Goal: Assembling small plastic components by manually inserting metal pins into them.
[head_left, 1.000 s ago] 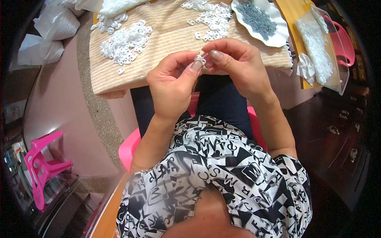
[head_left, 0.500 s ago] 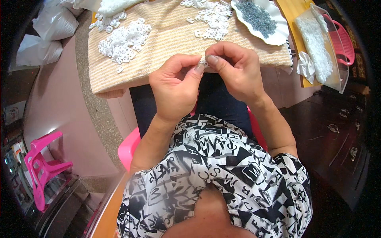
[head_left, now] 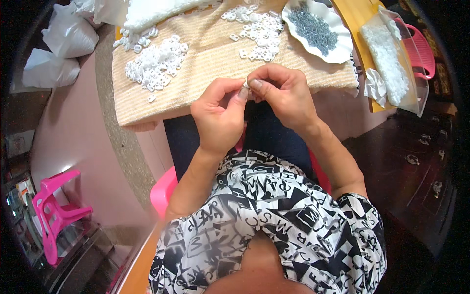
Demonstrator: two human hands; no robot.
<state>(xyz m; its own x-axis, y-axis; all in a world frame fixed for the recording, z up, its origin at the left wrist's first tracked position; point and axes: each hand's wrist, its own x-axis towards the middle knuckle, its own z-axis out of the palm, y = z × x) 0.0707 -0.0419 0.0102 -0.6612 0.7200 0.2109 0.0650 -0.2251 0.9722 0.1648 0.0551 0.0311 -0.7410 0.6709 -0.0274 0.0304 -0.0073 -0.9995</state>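
Note:
My left hand [head_left: 219,115] and my right hand [head_left: 285,95] meet at the near edge of the cloth-covered table. Between my left thumb and forefinger is a small white plastic piece [head_left: 246,84], mostly covered by fingertips. My right thumb and forefinger are pinched together against it; whatever they grip is hidden. Beyond my left hand lies a pile of white plastic pieces with holes [head_left: 155,63], one loose piece [head_left: 152,98] at its near side. A second group of such pieces [head_left: 264,36] lies farther back. A wavy-rimmed white dish [head_left: 343,55] holds many small grey metal parts [head_left: 313,30].
A striped beige cloth [head_left: 142,110] covers the table. At the back lies a bag of white pieces [head_left: 156,12]; another clear bag [head_left: 387,61] rests at the right. White sacks [head_left: 51,68] stand at far left, with a pink stool [head_left: 56,210] below. Dark drawers [head_left: 416,166] are on the right.
Both hands appear slightly lower in the picture, along with the table and piles as the view shifts. The fingertips stay pinched together around the small white piece.

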